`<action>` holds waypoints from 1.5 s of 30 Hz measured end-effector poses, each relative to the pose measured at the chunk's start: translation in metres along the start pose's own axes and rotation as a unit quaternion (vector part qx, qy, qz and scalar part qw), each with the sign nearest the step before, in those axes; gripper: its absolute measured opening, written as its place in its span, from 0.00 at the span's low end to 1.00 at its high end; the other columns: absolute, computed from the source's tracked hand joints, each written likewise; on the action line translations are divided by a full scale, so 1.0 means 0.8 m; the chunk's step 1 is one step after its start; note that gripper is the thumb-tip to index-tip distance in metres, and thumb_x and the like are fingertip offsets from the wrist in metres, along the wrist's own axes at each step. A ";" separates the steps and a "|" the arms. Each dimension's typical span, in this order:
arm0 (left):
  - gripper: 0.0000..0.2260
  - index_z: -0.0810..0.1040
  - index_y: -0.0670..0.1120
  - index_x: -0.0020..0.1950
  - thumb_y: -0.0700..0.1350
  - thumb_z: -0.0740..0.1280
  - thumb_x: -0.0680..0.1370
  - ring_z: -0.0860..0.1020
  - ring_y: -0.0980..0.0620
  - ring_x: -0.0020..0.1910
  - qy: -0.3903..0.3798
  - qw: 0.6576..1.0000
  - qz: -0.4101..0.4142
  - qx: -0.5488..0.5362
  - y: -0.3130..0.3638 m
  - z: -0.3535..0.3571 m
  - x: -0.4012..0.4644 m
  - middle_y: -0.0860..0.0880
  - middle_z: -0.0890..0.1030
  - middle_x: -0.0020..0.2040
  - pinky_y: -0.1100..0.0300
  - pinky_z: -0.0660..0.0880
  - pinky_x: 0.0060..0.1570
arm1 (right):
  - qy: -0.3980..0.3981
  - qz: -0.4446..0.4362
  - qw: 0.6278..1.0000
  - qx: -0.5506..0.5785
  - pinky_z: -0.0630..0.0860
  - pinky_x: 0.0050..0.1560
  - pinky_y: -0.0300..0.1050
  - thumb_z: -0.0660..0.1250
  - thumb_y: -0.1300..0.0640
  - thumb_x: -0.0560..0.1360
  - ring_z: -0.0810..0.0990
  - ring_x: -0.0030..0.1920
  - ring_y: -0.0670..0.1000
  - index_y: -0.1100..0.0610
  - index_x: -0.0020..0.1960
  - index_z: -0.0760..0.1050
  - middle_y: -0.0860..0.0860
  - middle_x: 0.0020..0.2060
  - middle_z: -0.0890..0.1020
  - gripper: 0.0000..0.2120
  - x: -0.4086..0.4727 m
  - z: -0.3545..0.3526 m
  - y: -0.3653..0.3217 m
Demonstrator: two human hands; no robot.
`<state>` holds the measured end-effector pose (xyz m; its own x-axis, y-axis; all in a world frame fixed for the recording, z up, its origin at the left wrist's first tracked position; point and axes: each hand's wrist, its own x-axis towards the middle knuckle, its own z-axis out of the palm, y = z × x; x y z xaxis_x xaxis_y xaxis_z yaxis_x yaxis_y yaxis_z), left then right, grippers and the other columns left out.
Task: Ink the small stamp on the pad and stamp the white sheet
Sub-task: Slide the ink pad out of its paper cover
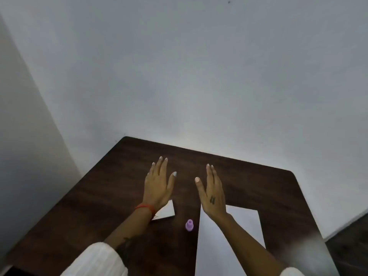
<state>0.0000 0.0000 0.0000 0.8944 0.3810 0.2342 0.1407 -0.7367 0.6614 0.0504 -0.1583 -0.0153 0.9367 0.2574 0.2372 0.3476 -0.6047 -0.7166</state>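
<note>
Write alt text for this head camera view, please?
Two empty open hands, left hand and right hand, hover over a dark wooden table. Below them stands a small purple stamp, between a white sheet and a small white pad.

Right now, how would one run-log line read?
left hand open, empty | right hand open, empty | purple stamp upright, untouched | white sheet unstamped
</note>
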 end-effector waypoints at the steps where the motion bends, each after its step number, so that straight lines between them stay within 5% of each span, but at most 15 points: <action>1: 0.25 0.56 0.48 0.73 0.56 0.54 0.78 0.53 0.46 0.75 -0.006 1.000 -0.023 -0.006 -0.008 -0.001 -0.007 0.47 0.57 0.76 0.45 0.57 0.72 | -0.012 0.009 1.000 0.007 0.50 0.67 0.40 0.54 0.43 0.77 0.54 0.75 0.51 0.51 0.74 0.51 0.51 0.76 0.56 0.29 -0.006 0.005 -0.001; 11: 0.26 0.55 0.49 0.73 0.54 0.57 0.78 0.57 0.45 0.74 -0.032 0.972 -0.227 -0.049 -0.080 0.007 -0.066 0.45 0.58 0.75 0.46 0.60 0.70 | -0.146 0.071 0.987 0.012 0.68 0.68 0.52 0.55 0.40 0.76 0.65 0.71 0.55 0.47 0.73 0.50 0.52 0.75 0.59 0.30 -0.041 0.066 0.012; 15: 0.25 0.56 0.46 0.73 0.49 0.59 0.78 0.60 0.44 0.73 -0.044 0.963 -0.259 -0.050 -0.091 0.007 -0.073 0.43 0.61 0.74 0.47 0.61 0.70 | -0.183 0.087 0.979 0.000 0.62 0.70 0.50 0.57 0.43 0.77 0.60 0.73 0.55 0.49 0.74 0.52 0.53 0.74 0.60 0.29 -0.038 0.084 0.010; 25: 0.25 0.60 0.41 0.71 0.46 0.63 0.77 0.69 0.43 0.66 -0.083 0.928 -0.354 -0.079 -0.103 0.020 -0.057 0.40 0.67 0.70 0.50 0.65 0.66 | -0.260 0.132 0.954 -0.063 0.68 0.66 0.50 0.63 0.51 0.76 0.69 0.67 0.57 0.57 0.70 0.62 0.57 0.67 0.70 0.25 -0.017 0.115 0.016; 33: 0.18 0.71 0.44 0.66 0.41 0.62 0.76 0.70 0.45 0.63 -0.121 0.929 -0.339 -0.091 -0.107 0.033 -0.052 0.40 0.72 0.65 0.52 0.66 0.64 | -0.282 0.108 0.950 -0.086 0.69 0.65 0.48 0.63 0.51 0.76 0.69 0.65 0.55 0.55 0.70 0.64 0.56 0.65 0.72 0.24 -0.016 0.130 0.012; 45: 0.19 0.69 0.39 0.65 0.44 0.62 0.76 0.70 0.41 0.63 -0.056 0.940 -0.334 -0.048 -0.096 0.021 -0.056 0.39 0.68 0.65 0.51 0.66 0.64 | -0.239 0.064 0.965 -0.092 0.69 0.64 0.43 0.62 0.53 0.76 0.70 0.65 0.54 0.60 0.70 0.63 0.56 0.65 0.71 0.25 -0.023 0.127 -0.013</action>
<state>-0.0439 0.0302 -0.0730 0.6605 0.6752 -0.3283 0.6519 -0.2989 0.6968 0.0254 -0.0801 -0.0785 0.8622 0.4628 -0.2061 0.2723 -0.7664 -0.5818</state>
